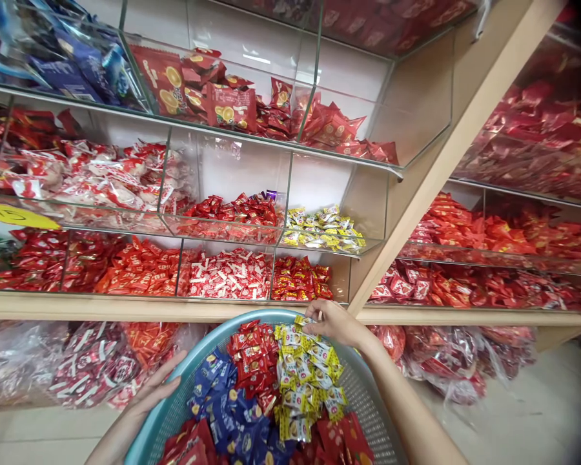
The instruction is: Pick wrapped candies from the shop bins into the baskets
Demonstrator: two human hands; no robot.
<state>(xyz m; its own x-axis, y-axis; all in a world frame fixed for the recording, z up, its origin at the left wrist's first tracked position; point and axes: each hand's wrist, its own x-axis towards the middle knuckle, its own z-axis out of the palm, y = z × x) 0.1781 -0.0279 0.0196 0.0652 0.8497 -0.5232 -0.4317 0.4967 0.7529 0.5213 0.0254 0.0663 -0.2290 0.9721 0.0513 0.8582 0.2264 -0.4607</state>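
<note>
A teal plastic basket [162, 381] full of wrapped candies is tilted in front of me, its far rim by the shelf's wooden edge. My left hand [148, 394] holds its left side, fingers fairly straight along the outer rim. Over the far rim, my right hand [332, 321] has its fingers closed at a small yellow-and-white wrapped candy [302, 320]. Below it lies a heap of yellow-and-white candies [303, 368]. Red-wrapped candies [254, 355] and blue packets [232, 413] fill the left and middle, with larger red packets [343, 439] nearest me.
Clear-walled shelf bins rise behind the basket. One bin holds matching yellow-and-white candies [324, 229]; a bin of red candies [300, 278] sits below it. A slanting wooden post [416, 174] divides the shelves. Bagged candies [445, 361] lie underneath, above the tiled floor.
</note>
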